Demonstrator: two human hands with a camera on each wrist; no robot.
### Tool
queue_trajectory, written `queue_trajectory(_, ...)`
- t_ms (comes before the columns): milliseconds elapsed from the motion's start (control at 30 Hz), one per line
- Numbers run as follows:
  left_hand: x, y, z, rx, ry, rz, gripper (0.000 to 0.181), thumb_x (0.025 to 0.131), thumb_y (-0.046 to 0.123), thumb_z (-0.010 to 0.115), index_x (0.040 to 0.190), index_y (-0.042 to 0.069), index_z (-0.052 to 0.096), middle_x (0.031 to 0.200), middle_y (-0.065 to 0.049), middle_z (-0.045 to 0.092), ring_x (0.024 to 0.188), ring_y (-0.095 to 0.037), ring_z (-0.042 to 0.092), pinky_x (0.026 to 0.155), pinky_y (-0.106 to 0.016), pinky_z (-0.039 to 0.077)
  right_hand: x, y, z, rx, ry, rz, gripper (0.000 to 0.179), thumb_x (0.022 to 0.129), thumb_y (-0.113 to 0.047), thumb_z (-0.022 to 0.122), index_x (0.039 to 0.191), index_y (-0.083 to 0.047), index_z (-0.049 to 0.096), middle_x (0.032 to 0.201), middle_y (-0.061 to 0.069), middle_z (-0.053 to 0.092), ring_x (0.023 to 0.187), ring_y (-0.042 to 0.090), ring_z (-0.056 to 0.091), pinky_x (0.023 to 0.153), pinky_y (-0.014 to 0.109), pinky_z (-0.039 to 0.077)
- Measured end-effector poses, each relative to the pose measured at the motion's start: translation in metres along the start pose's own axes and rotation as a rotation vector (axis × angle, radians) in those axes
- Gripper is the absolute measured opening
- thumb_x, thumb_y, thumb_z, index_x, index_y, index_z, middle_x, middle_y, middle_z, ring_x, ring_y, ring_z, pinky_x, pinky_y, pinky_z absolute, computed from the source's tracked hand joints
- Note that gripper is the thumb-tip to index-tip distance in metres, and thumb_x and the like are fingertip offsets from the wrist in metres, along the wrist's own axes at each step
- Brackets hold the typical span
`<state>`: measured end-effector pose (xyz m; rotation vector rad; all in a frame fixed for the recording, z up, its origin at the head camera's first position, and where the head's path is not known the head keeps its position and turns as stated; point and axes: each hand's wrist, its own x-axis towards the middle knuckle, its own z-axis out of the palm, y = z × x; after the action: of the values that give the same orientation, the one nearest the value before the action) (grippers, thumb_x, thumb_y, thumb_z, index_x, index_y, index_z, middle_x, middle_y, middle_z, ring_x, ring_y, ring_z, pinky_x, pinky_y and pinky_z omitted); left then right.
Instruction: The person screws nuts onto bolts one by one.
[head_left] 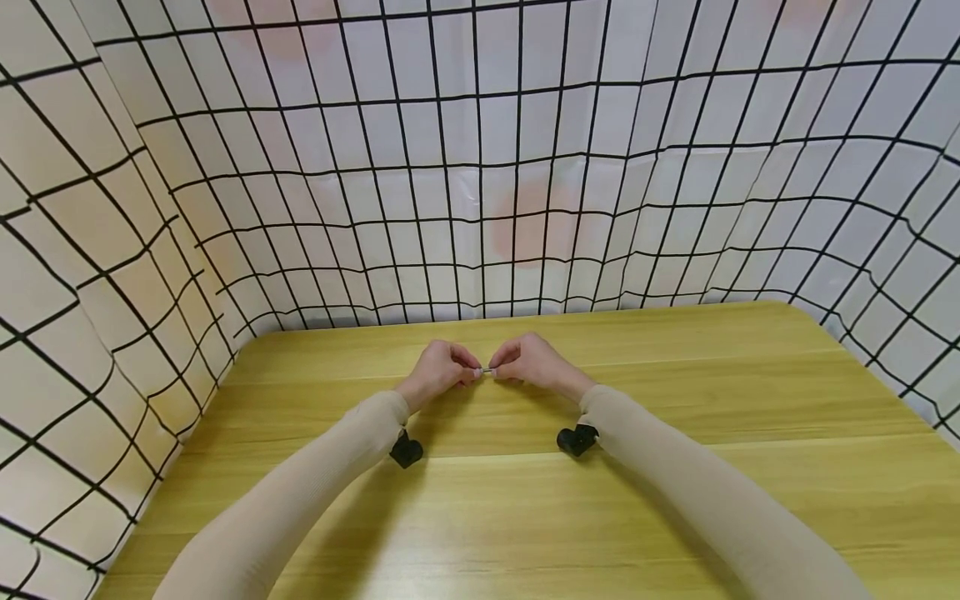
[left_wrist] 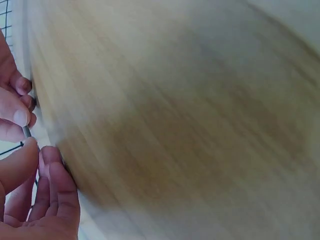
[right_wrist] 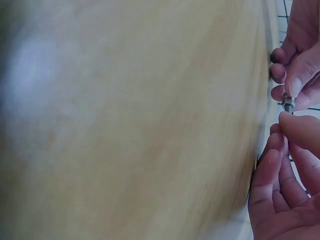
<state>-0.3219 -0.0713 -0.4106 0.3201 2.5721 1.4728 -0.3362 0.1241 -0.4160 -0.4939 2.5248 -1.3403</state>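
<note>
Between my two hands is a small metal bolt (head_left: 487, 370), lying roughly level just over the table. In the right wrist view its threaded shank and a hex-shaped part, a nut or the head (right_wrist: 288, 104), show in the gap between the fingertips. My left hand (head_left: 442, 367) pinches the hex end with thumb and fingers. From the other side my right hand (head_left: 536, 363) pinches the shank end. Fingertips cover both ends of the bolt. Only a short grey stretch of the shank (left_wrist: 26, 131) shows in the left wrist view.
Under the hands spreads a wood-grain table (head_left: 487, 517). A white sheet with a black grid net (head_left: 480, 192) rises behind the table's far edge and along both sides. Each beige sleeve carries a black wrist camera, one left (head_left: 406, 450) and one right (head_left: 577, 439).
</note>
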Motion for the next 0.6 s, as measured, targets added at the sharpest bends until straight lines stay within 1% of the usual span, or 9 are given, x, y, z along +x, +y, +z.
queue_trajectory(167,0.0007,-0.0014,0.0015,0.081,-0.007,0.001,0.004,0.083,0.002,0.076,0.087,0.001,0.077,0.078,-0.003,0.069,0.073,-0.013,0.054,0.069,-0.024,0.045,0.0007,0.0015,0.0007,-0.06,-0.01,-0.023,0.008,0.086,-0.009,0.075,0.093,-0.005,0.076,0.088,0.001,0.072,0.074,0.012,0.059,0.066,0.027,0.05)
queue_trajectory(367,0.001,-0.0029,0.0031,0.108,-0.03,0.008,0.004,0.083,0.003,0.077,0.087,0.001,0.077,0.08,-0.003,0.071,0.076,-0.014,0.055,0.072,-0.026,0.045,0.0016,0.0037,0.0009,-0.12,-0.023,-0.032,0.004,0.086,-0.009,0.075,0.09,-0.008,0.077,0.089,-0.001,0.073,0.078,0.014,0.058,0.07,0.028,0.048)
queue_trajectory(467,0.001,-0.0034,0.0025,0.118,-0.036,0.007,0.005,0.083,0.004,0.077,0.087,0.001,0.077,0.08,-0.003,0.071,0.077,-0.014,0.056,0.073,-0.026,0.046,0.002,0.0044,0.001,-0.138,-0.021,-0.029,0.005,0.086,-0.011,0.076,0.09,-0.01,0.078,0.091,-0.001,0.073,0.083,0.014,0.059,0.075,0.029,0.048)
queue_trajectory(600,0.0005,-0.003,0.0012,0.132,-0.036,0.014,0.005,0.083,0.005,0.077,0.088,0.002,0.078,0.082,-0.004,0.072,0.079,-0.014,0.057,0.075,-0.028,0.046,0.002,0.0045,0.001,-0.171,-0.007,-0.028,0.006,0.086,-0.013,0.077,0.091,-0.012,0.08,0.093,-0.002,0.074,0.093,0.015,0.061,0.085,0.033,0.047)
